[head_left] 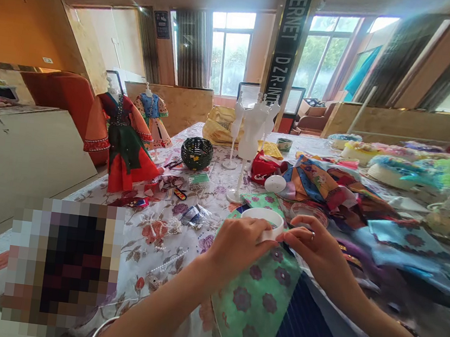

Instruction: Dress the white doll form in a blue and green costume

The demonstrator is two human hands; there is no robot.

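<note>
My left hand [243, 242] is closed on the near side of a white round, open-topped piece [258, 214], either a ring or a shallow cup. At its right edge my right hand [314, 245] pinches with thumb and forefinger; what lies between those fingertips is too small to make out. Under both hands spreads a green cloth [253, 303] with purple flower shapes, joined along its right side by dark blue striped cloth [308, 321]. Just beyond the white piece stands a small white dress form [249, 133] on a round base.
On the flowered tablecloth [184, 229] are a dark woven basket [197, 153], bead strings [157, 231] and a heap of coloured cloth [321, 186]. Two dressed dolls [125, 140] [152, 113] stand at the left. Hats [397, 170] line the right. A pixelated patch covers the lower left.
</note>
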